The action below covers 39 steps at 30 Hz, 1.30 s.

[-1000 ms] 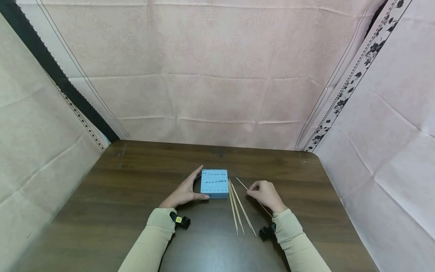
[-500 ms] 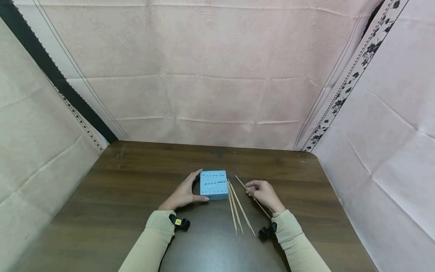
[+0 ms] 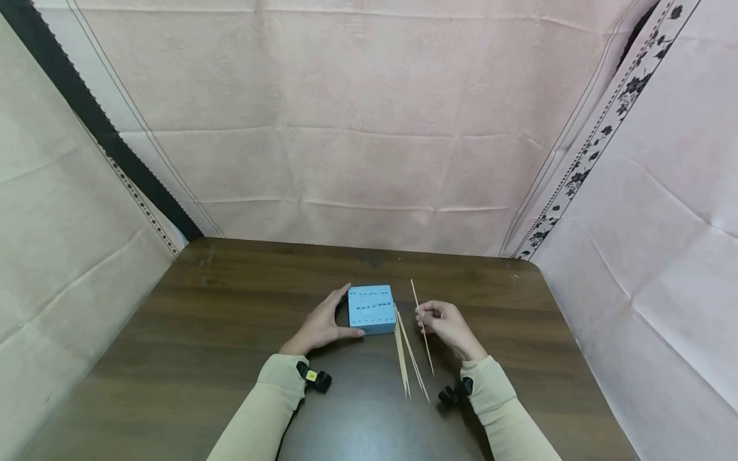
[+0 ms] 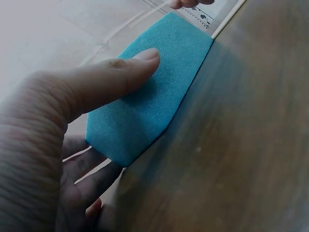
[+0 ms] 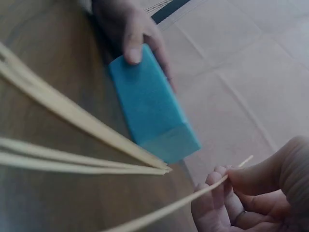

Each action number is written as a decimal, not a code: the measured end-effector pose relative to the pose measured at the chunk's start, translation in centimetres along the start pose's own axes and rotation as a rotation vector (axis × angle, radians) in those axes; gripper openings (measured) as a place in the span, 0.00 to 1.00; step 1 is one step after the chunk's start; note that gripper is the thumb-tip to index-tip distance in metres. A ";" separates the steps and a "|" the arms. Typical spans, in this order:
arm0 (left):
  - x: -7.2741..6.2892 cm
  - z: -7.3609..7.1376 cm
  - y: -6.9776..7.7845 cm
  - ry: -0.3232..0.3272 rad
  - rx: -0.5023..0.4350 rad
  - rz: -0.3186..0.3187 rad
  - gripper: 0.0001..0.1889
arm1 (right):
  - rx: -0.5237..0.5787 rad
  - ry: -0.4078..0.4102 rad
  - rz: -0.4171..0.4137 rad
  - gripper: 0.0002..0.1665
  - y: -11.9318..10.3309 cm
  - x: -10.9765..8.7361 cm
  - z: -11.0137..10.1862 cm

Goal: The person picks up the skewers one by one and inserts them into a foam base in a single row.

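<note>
A blue foam block (image 3: 371, 310) with rows of small dark marks on top sits on the table. My left hand (image 3: 324, 325) grips it from the left; in the left wrist view the thumb (image 4: 130, 75) lies along the block's near side, while the fingers reach round behind. To the right of the block, my right hand (image 3: 452, 328) pinches a thin bamboo skewer (image 5: 169, 208) between thumb and fingertips. One end of this skewer points away, up past the fingers. Several more skewers (image 3: 401, 358) lie at the block's right edge, fanning toward me.
The brown wooden table (image 3: 230, 307) extends on all sides of the hands. Pale cloth (image 3: 369, 160) hangs behind its far edge and along both sides. Each wrist wears a small black camera (image 3: 319, 381).
The held skewer has swung from a slant to nearly straight away from me, and its far tip has moved farther off. My left hand and the block have shifted slightly right.
</note>
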<state>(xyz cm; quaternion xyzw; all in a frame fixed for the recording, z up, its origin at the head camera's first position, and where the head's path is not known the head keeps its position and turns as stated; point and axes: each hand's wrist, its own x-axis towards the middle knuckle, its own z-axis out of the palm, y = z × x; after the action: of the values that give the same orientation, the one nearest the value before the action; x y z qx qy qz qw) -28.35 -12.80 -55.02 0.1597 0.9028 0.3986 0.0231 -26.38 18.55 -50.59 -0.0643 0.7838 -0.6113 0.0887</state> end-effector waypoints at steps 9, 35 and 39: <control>-0.3 -0.2 -0.5 -0.025 -0.040 0.019 0.63 | 0.293 0.030 -0.053 0.16 -2.9 0.7 0.4; -0.1 -1.1 -0.5 -0.052 -0.074 0.027 0.60 | 0.196 0.077 -0.347 0.14 -6.9 4.2 7.5; -0.1 -1.1 -0.5 -0.049 -0.080 0.020 0.60 | 0.226 0.102 -0.338 0.13 -6.5 4.4 7.4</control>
<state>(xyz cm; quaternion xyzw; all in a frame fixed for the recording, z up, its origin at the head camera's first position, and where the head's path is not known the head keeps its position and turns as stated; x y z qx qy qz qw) -28.60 -13.91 -54.60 0.1775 0.8836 0.4306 0.0473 -29.08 9.04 -46.26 -0.1537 0.6917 -0.7040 -0.0483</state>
